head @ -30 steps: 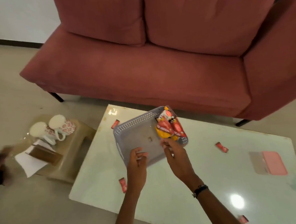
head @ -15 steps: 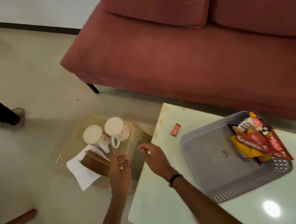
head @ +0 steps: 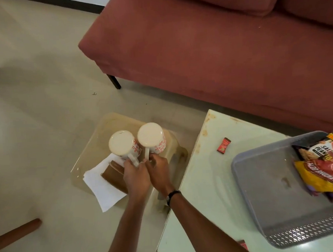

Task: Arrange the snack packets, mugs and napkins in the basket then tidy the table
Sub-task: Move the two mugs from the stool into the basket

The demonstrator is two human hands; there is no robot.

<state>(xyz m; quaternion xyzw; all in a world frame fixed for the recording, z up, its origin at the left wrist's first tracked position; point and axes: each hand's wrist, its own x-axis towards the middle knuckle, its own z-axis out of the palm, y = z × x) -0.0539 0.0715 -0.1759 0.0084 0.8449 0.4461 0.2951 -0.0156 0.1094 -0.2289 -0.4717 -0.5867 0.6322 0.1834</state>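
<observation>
Both hands' fingers grip mug handles: left hand, right hand; lifted together, the mugs may clink or slip.

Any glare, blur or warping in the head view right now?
Head view: sofa edges bow from the wide-angle lens; soft sheen on the table, no hard glare; something blurred at the far left edge; mugs, left hand and right hand fairly sharp.

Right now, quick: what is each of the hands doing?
Left hand: grips the handle of the left mug.
Right hand: grips the handle of the right mug.
</observation>
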